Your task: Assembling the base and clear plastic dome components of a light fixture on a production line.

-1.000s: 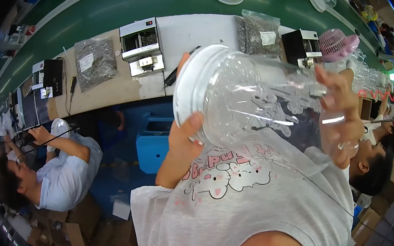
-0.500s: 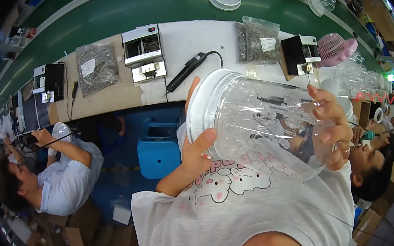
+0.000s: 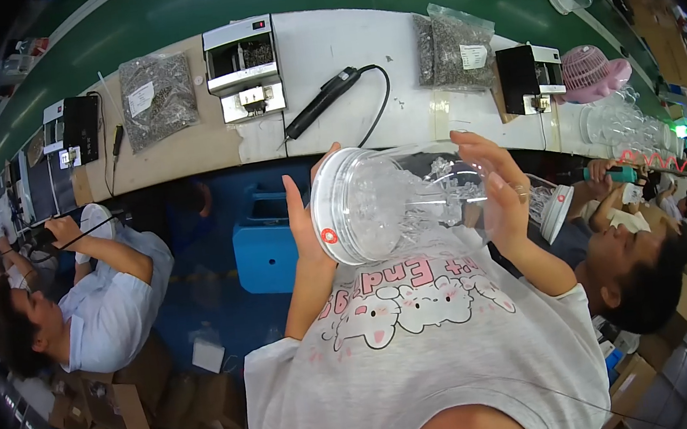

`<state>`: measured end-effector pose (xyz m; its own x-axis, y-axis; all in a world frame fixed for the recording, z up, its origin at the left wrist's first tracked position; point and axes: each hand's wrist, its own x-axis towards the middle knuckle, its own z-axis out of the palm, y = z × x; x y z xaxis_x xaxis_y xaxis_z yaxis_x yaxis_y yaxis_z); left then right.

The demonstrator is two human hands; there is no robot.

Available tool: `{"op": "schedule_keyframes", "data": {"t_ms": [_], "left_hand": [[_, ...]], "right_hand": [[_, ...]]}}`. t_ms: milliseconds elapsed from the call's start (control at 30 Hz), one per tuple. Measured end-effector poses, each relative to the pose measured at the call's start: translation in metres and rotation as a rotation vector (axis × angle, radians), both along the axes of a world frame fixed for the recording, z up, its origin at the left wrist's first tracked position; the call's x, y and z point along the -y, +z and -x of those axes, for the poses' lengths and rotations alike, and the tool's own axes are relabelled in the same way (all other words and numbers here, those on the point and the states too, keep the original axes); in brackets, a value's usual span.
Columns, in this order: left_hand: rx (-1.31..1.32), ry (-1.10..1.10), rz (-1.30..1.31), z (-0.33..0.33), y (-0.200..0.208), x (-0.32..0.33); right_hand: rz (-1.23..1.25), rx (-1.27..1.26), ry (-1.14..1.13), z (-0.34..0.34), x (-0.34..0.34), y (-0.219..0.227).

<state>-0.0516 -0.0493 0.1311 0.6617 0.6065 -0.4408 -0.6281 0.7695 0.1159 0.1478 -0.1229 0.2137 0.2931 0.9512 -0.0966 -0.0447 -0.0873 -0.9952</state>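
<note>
Between my two hands a clear plastic dome lies on its side in front of my chest. Its white round base faces left and bears a small red ring mark; clear plastic pieces are visible inside. My left hand presses against the base, with its fingers partly behind the rim. At the dome's right end, my right hand curves around the clear wall. On the workbench beyond lies a black electric screwdriver, its cable trailing off to the right.
Along the bench stand a screw feeder, a second black feeder, bags of screws and a pink fan. A blue stool is under the bench. Co-workers sit left and right, the right one holding a driver.
The dome has turned closer to level and sits further from the bench camera's right side, its red mark now showing. My right hand has shifted left with it, and its grip has changed.
</note>
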Motion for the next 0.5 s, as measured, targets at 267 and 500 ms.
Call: {"op": "schedule_keyframes", "data": {"t_ms": [267, 500], "left_hand": [[-0.29, 0.03, -0.358, 0.004, -0.012, 0.003], [-0.264, 0.065, -0.323, 0.003, -0.022, -0.001]], "right_hand": [[0.153, -0.123, -0.179, 0.011, 0.018, -0.026], [0.158, -0.203, -0.295, 0.022, 0.02, -0.031]]}}
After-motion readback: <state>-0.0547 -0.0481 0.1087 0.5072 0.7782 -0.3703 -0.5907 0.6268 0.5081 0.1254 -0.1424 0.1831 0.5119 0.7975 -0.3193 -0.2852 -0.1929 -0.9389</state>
